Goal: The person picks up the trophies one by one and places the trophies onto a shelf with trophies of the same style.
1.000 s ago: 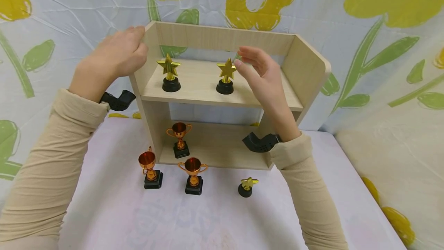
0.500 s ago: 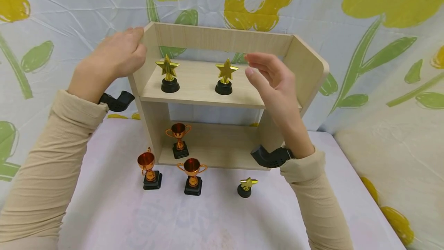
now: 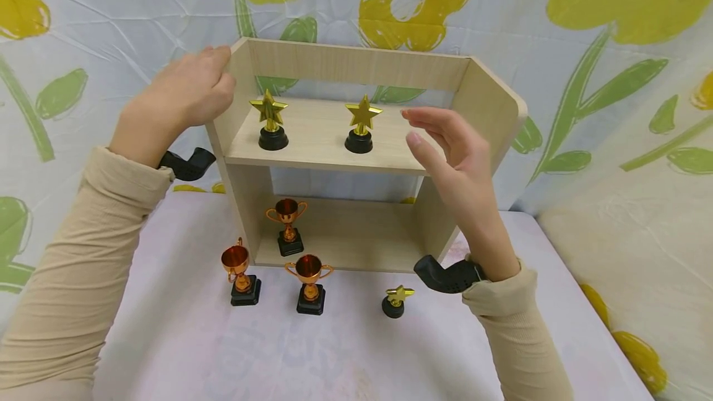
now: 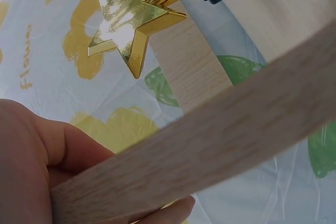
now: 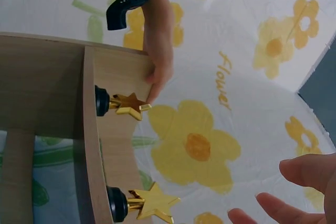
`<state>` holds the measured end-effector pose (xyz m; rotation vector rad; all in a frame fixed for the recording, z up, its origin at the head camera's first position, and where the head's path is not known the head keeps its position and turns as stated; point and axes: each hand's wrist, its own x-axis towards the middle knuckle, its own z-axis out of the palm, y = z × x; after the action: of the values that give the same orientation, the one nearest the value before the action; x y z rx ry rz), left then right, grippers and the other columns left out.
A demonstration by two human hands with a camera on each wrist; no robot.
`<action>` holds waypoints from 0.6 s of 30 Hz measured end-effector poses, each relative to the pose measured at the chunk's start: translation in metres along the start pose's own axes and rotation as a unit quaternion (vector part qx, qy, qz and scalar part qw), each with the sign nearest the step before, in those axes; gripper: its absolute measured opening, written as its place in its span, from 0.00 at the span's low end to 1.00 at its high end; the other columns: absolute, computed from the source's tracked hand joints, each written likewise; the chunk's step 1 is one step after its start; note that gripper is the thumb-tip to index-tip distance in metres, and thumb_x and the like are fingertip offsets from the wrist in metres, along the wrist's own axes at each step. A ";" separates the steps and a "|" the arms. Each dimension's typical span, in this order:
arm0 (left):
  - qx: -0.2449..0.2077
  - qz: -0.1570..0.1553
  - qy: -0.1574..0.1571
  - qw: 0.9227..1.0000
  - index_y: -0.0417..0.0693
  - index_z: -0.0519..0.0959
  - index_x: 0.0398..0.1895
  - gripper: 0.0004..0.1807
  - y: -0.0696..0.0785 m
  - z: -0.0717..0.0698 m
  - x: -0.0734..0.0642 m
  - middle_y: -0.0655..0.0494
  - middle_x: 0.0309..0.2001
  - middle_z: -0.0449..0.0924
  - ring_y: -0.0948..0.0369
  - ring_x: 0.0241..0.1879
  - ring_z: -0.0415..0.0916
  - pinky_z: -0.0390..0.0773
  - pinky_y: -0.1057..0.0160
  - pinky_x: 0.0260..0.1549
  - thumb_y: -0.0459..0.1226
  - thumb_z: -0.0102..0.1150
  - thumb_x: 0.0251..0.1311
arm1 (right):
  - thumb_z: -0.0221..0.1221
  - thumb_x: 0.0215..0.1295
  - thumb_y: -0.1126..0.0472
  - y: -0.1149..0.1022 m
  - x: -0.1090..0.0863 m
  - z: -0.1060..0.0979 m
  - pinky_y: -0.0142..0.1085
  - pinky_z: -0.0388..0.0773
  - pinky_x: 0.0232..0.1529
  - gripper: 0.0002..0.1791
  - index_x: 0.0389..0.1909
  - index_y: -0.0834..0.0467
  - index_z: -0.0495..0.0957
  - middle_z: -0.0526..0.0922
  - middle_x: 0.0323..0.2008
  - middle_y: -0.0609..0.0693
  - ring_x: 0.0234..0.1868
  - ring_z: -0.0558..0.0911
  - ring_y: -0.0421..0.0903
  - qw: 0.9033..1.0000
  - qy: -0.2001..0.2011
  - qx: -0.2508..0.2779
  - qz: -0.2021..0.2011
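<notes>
My left hand point(image 3: 186, 88) grips the top of the left side panel of a light wooden shelf point(image 3: 356, 169); in the left wrist view the thumb and fingers point(image 4: 176, 211) lie on either side of that panel. My right hand point(image 3: 459, 150) is in the air before the shelf's right half, fingers relaxed and holding nothing. On the upper board stand two gold star trophies with round black bases, a left one point(image 3: 270, 113) and a right one point(image 3: 362, 119). The right one is nearest my right hand, with a gap between them.
A copper-coloured cup trophy point(image 3: 287, 218) stands at the left of the lower board. Two more cups, one at left point(image 3: 236, 260) and one nearer the middle point(image 3: 309, 270), stand on the white tabletop point(image 3: 356, 357) in front. A smaller gold star trophy point(image 3: 397, 296) stands to their right. Flowered cloth hangs behind.
My right hand has drawn away from the right star trophy, moving right and down toward me. My left hand keeps its grip on the panel, and the trophies stay where they were.
</notes>
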<state>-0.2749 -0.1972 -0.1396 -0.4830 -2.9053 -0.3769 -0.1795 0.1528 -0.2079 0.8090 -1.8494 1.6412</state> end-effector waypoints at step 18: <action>0.001 -0.003 -0.008 1.000 0.32 0.42 0.78 0.35 0.000 0.002 -0.003 0.31 0.76 0.40 0.37 0.75 0.37 0.42 0.36 0.71 0.39 0.20 0.69 | 0.56 0.66 0.76 0.002 -0.046 -0.019 0.41 0.66 0.68 0.16 0.54 0.73 0.77 0.81 0.53 0.64 0.60 0.75 0.56 0.999 0.017 0.025 0.026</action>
<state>-0.2720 -0.1972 -0.1423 -0.4797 -2.9234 -0.3738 -0.1496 0.1755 -0.2407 0.7547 -1.8263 1.7302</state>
